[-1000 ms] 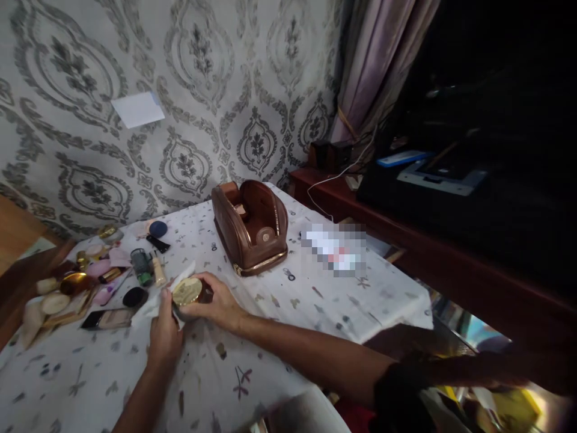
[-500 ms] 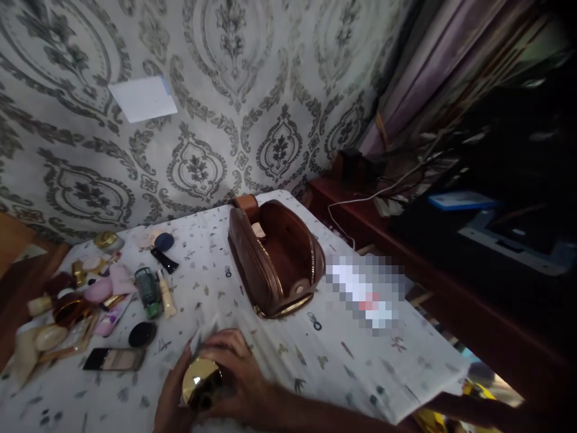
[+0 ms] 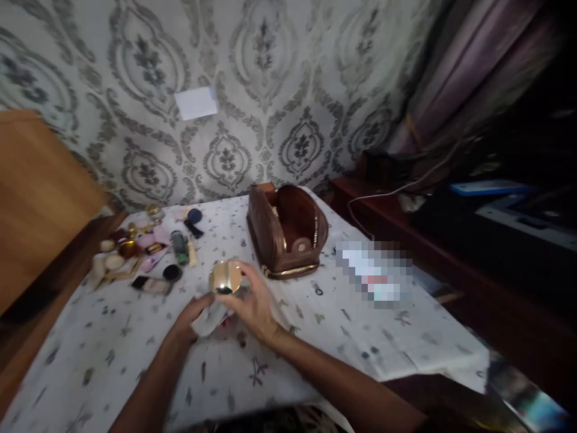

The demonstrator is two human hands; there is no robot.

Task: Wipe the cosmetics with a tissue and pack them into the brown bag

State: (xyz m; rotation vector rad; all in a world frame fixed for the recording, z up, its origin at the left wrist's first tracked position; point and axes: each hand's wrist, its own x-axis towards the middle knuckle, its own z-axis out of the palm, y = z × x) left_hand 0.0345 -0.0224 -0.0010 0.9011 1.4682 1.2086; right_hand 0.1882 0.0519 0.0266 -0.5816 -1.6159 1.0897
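Observation:
My right hand [image 3: 256, 305] is closed around a round jar with a shiny gold lid [image 3: 226, 278], thumb and fingers on its sides. My left hand [image 3: 193, 314] is closed on a crumpled white cloth [image 3: 210, 319], just below and left of the jar; whether it touches the jar I cannot tell. Beyond my hands stands a brown cosmetic bag [image 3: 270, 243], its zipped top gaping. To the left lie several cosmetics, among them a black round compact [image 3: 172, 273], a flat bottle with a black cap [image 3: 151, 285] and a dark green bottle [image 3: 179, 245].
A patterned white cloth covers the table [image 3: 311, 337]. At the right lies a blurred-out item [image 3: 376, 276]. A dark red wooden ledge [image 3: 387, 225] with a white cable runs along the right side. A wooden panel [image 3: 45, 198] rises at the left, and a papered wall stands behind.
The view has shifted, so the bag and cosmetics appear farther right and smaller. Both hands have moved forward with the jar, and the white cloth now shows in my left hand.

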